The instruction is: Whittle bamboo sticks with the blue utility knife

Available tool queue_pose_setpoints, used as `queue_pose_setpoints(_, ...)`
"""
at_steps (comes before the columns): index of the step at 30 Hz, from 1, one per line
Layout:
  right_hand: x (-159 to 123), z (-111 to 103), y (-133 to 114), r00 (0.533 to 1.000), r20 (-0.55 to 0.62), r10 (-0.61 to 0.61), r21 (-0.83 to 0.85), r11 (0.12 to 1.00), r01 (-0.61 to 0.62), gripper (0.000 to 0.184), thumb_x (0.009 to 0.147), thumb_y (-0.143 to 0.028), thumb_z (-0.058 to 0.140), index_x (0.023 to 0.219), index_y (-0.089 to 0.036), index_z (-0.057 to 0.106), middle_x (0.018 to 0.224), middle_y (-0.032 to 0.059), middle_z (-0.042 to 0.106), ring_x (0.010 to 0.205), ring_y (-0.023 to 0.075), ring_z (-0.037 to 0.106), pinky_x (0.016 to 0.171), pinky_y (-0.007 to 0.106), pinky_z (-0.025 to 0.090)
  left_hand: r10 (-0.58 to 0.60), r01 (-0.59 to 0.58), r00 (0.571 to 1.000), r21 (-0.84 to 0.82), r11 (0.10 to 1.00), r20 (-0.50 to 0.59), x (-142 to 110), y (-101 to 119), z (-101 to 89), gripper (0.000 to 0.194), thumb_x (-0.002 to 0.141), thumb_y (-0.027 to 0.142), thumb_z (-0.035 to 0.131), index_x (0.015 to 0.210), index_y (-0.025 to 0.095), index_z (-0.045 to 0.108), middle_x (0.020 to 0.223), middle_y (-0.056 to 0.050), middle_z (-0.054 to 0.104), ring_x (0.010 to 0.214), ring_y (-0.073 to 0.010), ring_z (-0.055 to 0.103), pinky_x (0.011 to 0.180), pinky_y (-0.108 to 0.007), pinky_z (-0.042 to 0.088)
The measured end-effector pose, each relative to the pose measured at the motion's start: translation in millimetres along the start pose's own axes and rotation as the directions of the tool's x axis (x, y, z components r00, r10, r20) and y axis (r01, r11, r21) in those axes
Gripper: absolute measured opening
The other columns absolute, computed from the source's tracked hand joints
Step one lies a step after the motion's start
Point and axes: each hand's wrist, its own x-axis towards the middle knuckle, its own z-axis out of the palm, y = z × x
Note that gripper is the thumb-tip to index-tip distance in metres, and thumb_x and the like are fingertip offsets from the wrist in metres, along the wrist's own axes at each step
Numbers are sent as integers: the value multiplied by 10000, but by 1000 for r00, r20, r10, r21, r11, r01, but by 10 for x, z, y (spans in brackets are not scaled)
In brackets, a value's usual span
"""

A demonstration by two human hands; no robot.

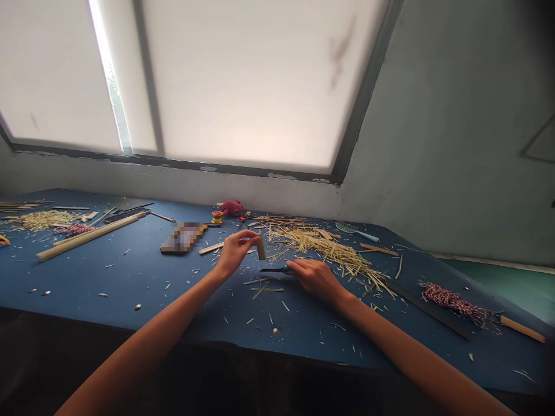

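Note:
My left hand (235,252) pinches the top of a short, pale piece of bamboo (261,248), held upright over the blue table (143,277). Just to the right and a little nearer, my right hand (313,275) is closed around the handle of a knife (274,270). Its dark blade points left, below the bamboo piece and apart from it. Thin slivers (265,288) lie on the table in front of the blade. Behind my right hand spreads a heap of yellowish bamboo strips (333,248).
A phone-like object, blurred out (184,237), lies left of my left hand. Long bamboo poles (93,236) and a shavings pile (45,219) are farther left. At the right are a hairbrush (358,231), a dark flat strip (429,309) and red-white cord (455,301). A red toy (231,208) sits behind.

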Motion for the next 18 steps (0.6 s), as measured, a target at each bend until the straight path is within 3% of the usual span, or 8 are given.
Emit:
queue_pose_setpoints(7,64,-142,-19,998,-67,-18,-73,997,13,246,964,-334,405,1038,-183,584,742,12,614,646,102,529,584,233,302,74,-93,989,154,984,126,-76,72,37,331,826,444,570,1060,217,628,944,-36,678,750,-154,673,672,-263,531)
queue_pose_setpoints(11,83,-160,-67,996,-87,-35,-90,996,27,283,965,-332,408,1130,-184,584,747,17,616,648,96,527,579,233,301,188,-234,963,258,937,192,-77,137,28,314,871,439,505,947,195,688,919,-44,703,821,-167,657,747,-273,523)
queue_pose_setpoints(15,72,-186,-75,993,-106,-48,-182,983,28,389,962,-243,409,1346,-278,461,731,-7,585,581,80,459,547,234,272,233,-295,950,349,889,210,-92,214,25,417,932,449,385,929,194,715,918,-45,711,822,-164,656,738,-258,493)
queue_pose_setpoints(18,64,-222,-71,990,-133,-51,-244,970,17,502,937,-117,391,1387,-340,406,762,-13,584,574,70,429,548,228,270,252,-323,943,414,851,218,-108,283,14,502,962,446,292,906,206,730,912,-39,709,809,-158,656,762,-265,467)
